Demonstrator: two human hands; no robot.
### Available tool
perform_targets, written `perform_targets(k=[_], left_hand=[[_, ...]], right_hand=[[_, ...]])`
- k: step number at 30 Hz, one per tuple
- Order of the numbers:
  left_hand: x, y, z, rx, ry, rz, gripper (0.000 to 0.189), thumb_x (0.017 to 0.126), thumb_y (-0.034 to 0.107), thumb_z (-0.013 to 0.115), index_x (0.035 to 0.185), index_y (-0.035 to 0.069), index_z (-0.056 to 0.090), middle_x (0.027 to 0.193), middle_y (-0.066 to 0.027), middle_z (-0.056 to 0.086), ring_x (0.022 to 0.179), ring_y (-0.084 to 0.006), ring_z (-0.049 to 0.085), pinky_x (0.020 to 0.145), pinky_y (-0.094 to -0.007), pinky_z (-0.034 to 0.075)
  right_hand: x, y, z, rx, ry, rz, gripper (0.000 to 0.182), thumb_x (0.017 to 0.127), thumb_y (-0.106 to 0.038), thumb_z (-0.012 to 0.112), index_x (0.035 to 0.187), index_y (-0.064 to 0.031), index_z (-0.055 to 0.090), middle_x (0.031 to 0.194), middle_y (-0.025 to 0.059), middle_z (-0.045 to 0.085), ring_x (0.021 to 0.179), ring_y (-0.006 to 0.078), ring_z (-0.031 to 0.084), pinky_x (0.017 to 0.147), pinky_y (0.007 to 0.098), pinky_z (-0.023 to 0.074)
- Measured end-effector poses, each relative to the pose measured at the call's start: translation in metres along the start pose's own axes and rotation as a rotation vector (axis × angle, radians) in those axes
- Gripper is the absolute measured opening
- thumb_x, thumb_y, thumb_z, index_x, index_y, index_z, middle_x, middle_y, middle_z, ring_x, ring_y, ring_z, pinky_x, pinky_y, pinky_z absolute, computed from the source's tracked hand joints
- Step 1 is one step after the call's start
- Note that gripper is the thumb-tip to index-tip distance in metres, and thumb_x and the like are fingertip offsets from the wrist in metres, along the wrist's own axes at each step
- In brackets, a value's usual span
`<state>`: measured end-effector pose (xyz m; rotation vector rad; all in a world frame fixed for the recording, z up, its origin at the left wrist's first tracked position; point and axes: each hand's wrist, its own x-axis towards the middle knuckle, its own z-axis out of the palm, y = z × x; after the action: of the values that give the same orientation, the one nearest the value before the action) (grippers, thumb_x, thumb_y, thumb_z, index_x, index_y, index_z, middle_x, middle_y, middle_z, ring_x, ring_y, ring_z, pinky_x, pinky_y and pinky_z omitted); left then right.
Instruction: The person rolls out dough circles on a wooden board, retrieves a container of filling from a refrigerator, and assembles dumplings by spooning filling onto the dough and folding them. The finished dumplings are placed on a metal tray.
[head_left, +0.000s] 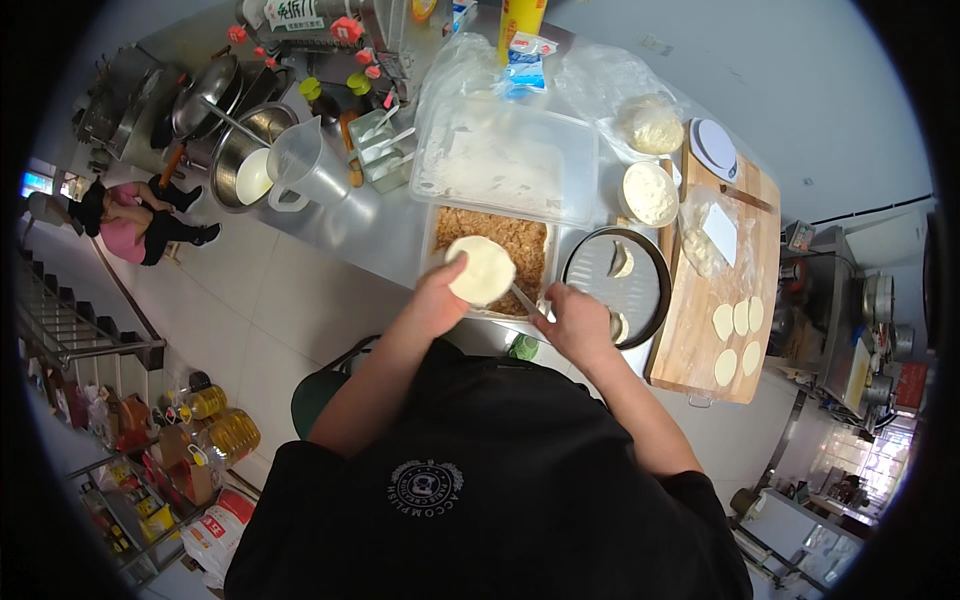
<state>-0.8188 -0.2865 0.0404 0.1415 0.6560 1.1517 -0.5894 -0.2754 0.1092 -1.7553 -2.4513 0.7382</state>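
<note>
My left hand (441, 297) holds a round dough wrapper (484, 268) flat over a plastic tub of brown minced filling (501, 223). In my right hand (577, 319) is the handle of a thin metal spatula or knife (525, 298), its far end hidden behind the wrapper. Just right of that hand stands a round steamer tray (665, 300) with a pale perforated liner. Two folded dumplings (621, 260) lie inside it near its upper and lower parts. Several flat wrappers (724, 367) rest on the wooden board (690, 352) farther right.
Behind the filling leans a translucent floury lid (502, 161). A bowl of white dough or flour (649, 195), a bagged dough ball (651, 127) and a scale (714, 146) stand to the right. A plastic jug (304, 161) is left. Two people (131, 217) sit far left.
</note>
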Motion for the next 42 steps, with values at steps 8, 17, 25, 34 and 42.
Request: perform_targets(k=[8,17,25,34,42], left_hand=[[-0.018,0.050,-0.055,-0.018,0.075,0.139,0.046,0.101,0.029,0.045,0.134,-0.004,0.044,0.133,-0.0160,0.054,0.124,-0.0277,0.052,0.107,-0.0420,0.039],[-0.001,0.052,-0.081,-0.114,-0.076,0.069,0.045,0.100,0.029,0.046,0.134,-0.002,0.045,0.133,-0.0139,0.054,0.124,-0.0270,0.052,0.107,-0.0416,0.037],[0.001,0.056,-0.073,-0.185,-0.020,0.044,0.046,0.100,0.031,0.047,0.133,-0.001,0.045,0.132,-0.0143,0.055,0.123,-0.0283,0.052,0.105,-0.0432,0.040],[0.002,0.057,-0.074,-0.207,-0.021,0.014,0.047,0.099,0.031,0.047,0.133,0.000,0.044,0.133,-0.0145,0.054,0.123,-0.0284,0.051,0.105,-0.0429,0.040],[0.001,0.054,-0.075,-0.165,0.010,0.029,0.048,0.100,0.034,0.047,0.133,0.000,0.045,0.133,-0.0128,0.054,0.123,-0.0268,0.051,0.104,-0.0421,0.040]], right_hand=[[0.023,-0.024,0.023,-0.280,-0.300,0.062,0.027,0.080,-0.013,0.058,0.106,-0.0043,0.054,0.091,0.0175,0.066,0.083,0.0334,0.068,0.072,0.0440,0.0543],[0.038,-0.029,0.042,-0.139,0.075,-0.011,0.010,0.084,-0.011,0.055,0.090,-0.0070,0.062,0.083,0.0164,0.064,0.073,0.0366,0.064,0.064,0.0462,0.0522],[0.048,-0.016,0.043,-0.114,0.208,0.000,0.009,0.081,-0.008,0.056,0.074,-0.0037,0.058,0.070,0.0176,0.060,0.065,0.0382,0.060,0.057,0.0477,0.0489],[0.047,-0.029,0.064,0.072,0.096,-0.131,0.006,0.080,-0.009,0.058,0.078,-0.0045,0.061,0.075,0.0179,0.063,0.070,0.0381,0.062,0.063,0.0478,0.0508],[0.062,-0.046,0.085,0.322,-0.152,-0.114,0.016,0.080,-0.009,0.061,0.092,-0.0052,0.072,0.077,0.0201,0.066,0.071,0.0338,0.065,0.068,0.0404,0.0521]])
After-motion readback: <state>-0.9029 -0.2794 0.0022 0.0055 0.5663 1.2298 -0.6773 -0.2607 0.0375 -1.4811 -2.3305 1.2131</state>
